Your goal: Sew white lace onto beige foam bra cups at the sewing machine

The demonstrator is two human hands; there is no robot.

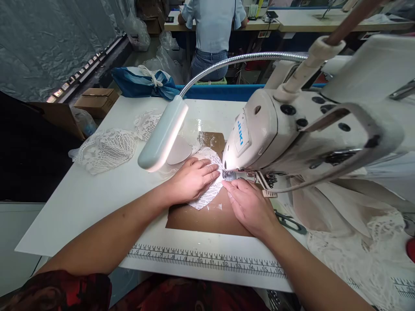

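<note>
My left hand point(191, 179) lies flat, fingers stretched out, on a white lace piece point(207, 196) that sits on a brown taped patch point(207, 218) of the table. My right hand point(248, 205) rests beside it, fingertips pressed together on the lace edge just in front of the presser foot point(231, 176) of a white JUKI sewing machine point(275, 134). A white gooseneck lamp head point(164, 134) hangs over the lace and hides part of it.
More white lace pieces point(103, 149) lie at the table's left. A printed ruler strip point(207, 259) runs along the near edge. Beige fabric and lace point(350, 229) pile at the right. A blue bag point(142, 82), cardboard boxes point(97, 101) and a seated person's back point(212, 34) are beyond.
</note>
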